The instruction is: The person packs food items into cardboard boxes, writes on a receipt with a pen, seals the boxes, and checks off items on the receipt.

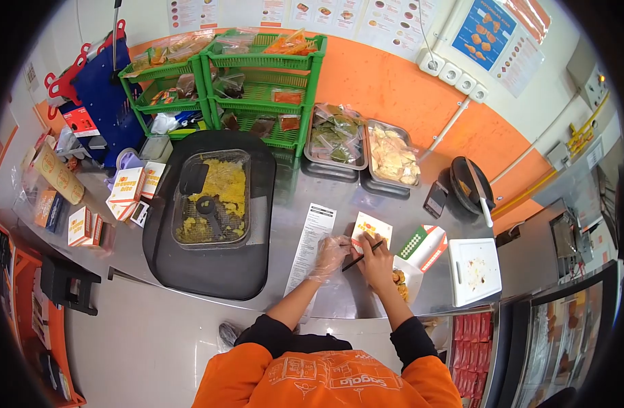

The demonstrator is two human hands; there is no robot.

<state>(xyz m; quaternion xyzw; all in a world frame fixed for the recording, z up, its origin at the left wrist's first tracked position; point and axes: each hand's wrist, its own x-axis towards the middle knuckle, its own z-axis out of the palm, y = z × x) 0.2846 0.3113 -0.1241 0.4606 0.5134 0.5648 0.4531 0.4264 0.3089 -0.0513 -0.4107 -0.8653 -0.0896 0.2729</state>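
My left hand, in a clear plastic glove, has its fingers against the left edge of a white and orange food box. Bare, my right hand grips a black pen and rests over the same box's lower part. Left of the hands lies a long printed receipt. Just right of my right hand is an open food box with browned food inside, partly covered by my forearm. Its raised lid has a green pattern and red-orange lettering.
A covered container of yellow rice sits on a black board at left. Behind are green racks, metal trays, a phone and a knife across a black bowl. A white cutting board stands right.
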